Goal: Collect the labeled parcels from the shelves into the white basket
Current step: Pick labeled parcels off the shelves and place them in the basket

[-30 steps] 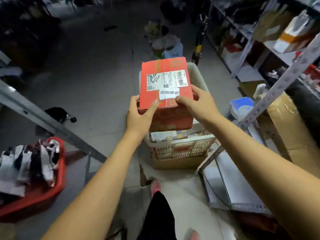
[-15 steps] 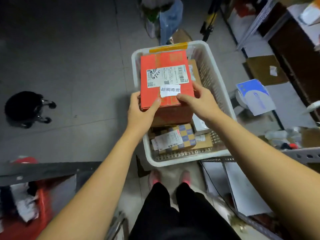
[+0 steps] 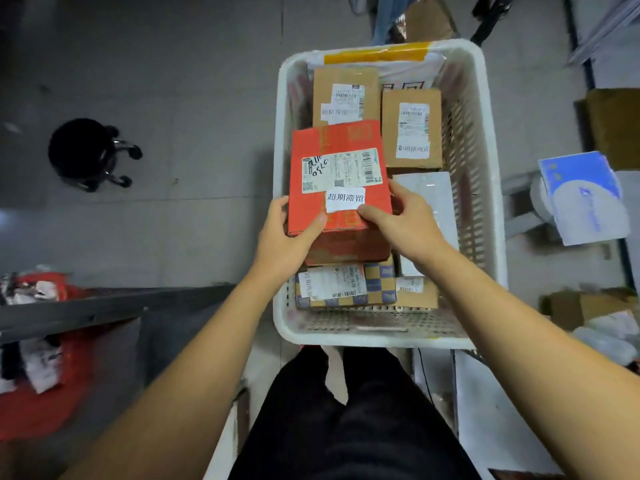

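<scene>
A red parcel (image 3: pixel 337 150) with a white shipping label and a small white sticker sits over the left half of the white basket (image 3: pixel 485 168) on the floor. My left hand (image 3: pixel 285 233) grips its near left corner, thumb on top. My right hand (image 3: pixel 403 223) holds its near right edge, thumb on the sticker. Inside the basket lie two brown labeled boxes (image 3: pixel 410 129) at the far end, a checkered parcel (image 3: pixel 346 284) at the near end, and a pale flat packet (image 3: pixel 429 199) on the right. Whether the red parcel rests on the others is hidden.
A black wheeled stool (image 3: pixel 83 152) stands on the grey floor to the left. A red bin (image 3: pixel 38 375) of bagged items sits under a metal shelf rail (image 3: pixel 104 308) at lower left. A blue-and-white packet (image 3: pixel 585 195) and cardboard boxes (image 3: pixel 613 123) lie to the right. My legs (image 3: pixel 346 417) stand just before the basket.
My view tilted down over the basket. Both hands lowered the red parcel from chest height into the basket's left half.
</scene>
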